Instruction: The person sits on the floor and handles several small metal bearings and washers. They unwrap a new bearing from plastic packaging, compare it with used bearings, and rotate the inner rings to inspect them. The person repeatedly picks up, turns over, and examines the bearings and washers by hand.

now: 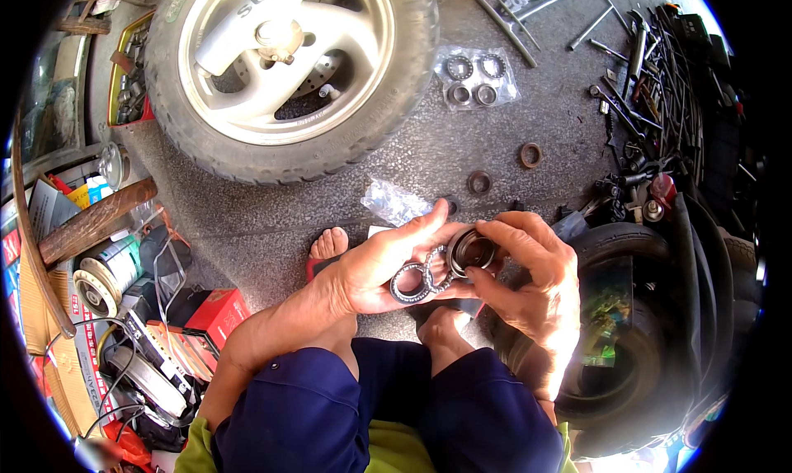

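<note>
My left hand (373, 265) is turned palm up, thumb raised, with two ball bearing rings (395, 287) lying across its palm and fingers. My right hand (540, 277) pinches a metal bearing race (454, 257) between thumb and fingers, right beside those rings. The race is tilted so its hollow inside shows, and it touches or nearly touches the left fingers. A crumpled clear plastic bag (394, 201) lies on the floor just beyond my left hand.
A scooter wheel with its tyre (247, 161) lies at the far left. Beyond my hands are brown rings (522, 160) and a clear pack (473, 90) of bearing parts. Tools (639, 52) and tyres (627, 240) crowd the right; boxes (216, 318) stand left.
</note>
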`<state>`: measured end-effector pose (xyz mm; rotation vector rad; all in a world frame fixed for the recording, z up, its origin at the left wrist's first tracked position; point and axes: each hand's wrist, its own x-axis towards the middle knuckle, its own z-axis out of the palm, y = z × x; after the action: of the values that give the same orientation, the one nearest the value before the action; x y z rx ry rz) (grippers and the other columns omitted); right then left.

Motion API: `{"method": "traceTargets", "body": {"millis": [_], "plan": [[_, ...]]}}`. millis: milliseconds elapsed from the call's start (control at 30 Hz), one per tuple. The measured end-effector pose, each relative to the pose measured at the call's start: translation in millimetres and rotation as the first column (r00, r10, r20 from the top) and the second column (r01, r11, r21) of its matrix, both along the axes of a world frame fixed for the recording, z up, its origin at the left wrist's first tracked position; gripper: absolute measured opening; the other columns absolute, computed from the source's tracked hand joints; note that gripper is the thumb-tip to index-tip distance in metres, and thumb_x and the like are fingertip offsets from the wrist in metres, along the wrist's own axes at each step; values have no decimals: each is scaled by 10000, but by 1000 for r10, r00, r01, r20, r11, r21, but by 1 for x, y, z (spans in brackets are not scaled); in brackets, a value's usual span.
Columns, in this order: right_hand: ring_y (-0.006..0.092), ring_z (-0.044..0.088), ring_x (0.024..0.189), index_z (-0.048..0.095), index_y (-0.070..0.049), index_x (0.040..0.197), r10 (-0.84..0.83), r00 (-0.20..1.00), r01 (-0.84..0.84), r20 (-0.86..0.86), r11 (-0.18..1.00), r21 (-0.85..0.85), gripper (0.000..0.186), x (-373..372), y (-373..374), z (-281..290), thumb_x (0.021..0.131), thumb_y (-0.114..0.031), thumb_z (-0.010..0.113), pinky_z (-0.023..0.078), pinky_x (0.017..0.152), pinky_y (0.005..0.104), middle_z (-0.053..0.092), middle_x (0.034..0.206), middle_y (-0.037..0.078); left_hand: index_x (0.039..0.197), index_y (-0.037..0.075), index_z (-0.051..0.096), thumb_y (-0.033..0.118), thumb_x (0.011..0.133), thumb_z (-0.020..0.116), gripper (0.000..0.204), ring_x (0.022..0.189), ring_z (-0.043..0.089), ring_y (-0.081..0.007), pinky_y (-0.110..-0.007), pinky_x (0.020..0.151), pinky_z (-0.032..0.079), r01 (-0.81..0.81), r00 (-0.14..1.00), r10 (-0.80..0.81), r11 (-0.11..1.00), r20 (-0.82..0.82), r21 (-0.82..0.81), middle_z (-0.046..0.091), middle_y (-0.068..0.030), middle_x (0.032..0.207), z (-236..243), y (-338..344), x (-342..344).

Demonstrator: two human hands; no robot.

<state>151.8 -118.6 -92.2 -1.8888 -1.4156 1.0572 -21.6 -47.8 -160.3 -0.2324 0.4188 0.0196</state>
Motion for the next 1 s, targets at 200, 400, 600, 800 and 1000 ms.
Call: {"method": "traceTargets", "body": {"millis": [200, 400, 600, 800, 1000], "plan": [[216, 672, 754, 640, -20, 957, -36, 993, 23, 110, 993, 113, 357, -5, 3, -6, 622, 7, 760, 542, 657, 309, 640, 905, 101, 1399, -23, 350, 695, 890, 304, 882, 1206, 511, -207, -416, 1050, 402, -19, 1000, 19, 999, -5, 34, 527, -124, 1302, 3, 3, 0], [122, 636, 765, 625, 2, 917, -278, 897, 260, -344, 961, -99, 258, 11, -7, -16, 709, -18, 777, 519, 682, 271, 663, 852, 61, 1406, -33, 338, 788, 819, 251, 1013, 1210, 511, -243, -456, 1079, 369, -13, 1000, 11, 997, 28, 72, 527, -132, 1302, 8, 4, 6], [156, 615, 787, 586, 17, 907, -479, 572, 394, -666, 873, -289, 236, 20, -8, -31, 754, -19, 761, 509, 738, 284, 629, 871, 98, 1400, -44, 344, 800, 805, 231, 1039, 1210, 508, -300, -476, 1081, 362, -66, 997, 65, 998, 37, 24, 499, -164, 1334, 0, 2, 3], [220, 555, 579, 525, 43, 990, -219, 80, 417, -972, 894, -167, 253, 36, -18, -46, 822, -99, 650, 475, 510, 314, 550, 726, 119, 1386, -61, 345, 783, 809, 238, 1028, 1313, 399, -361, -535, 1094, 316, -211, 977, 212, 976, 9, -52, 413, -223, 1406, 2, 7, 9], [123, 464, 485, 533, 2, 730, -367, 218, 309, -904, 905, -292, 178, 13, -15, -13, 820, -112, 637, 370, 412, 239, 521, 621, 101, 1389, -72, 321, 805, 790, 258, 1064, 1301, 413, -344, -522, 1099, 317, -271, 961, 272, 962, 56, -25, 433, -221, 1384, -3, 20, 24]]}}
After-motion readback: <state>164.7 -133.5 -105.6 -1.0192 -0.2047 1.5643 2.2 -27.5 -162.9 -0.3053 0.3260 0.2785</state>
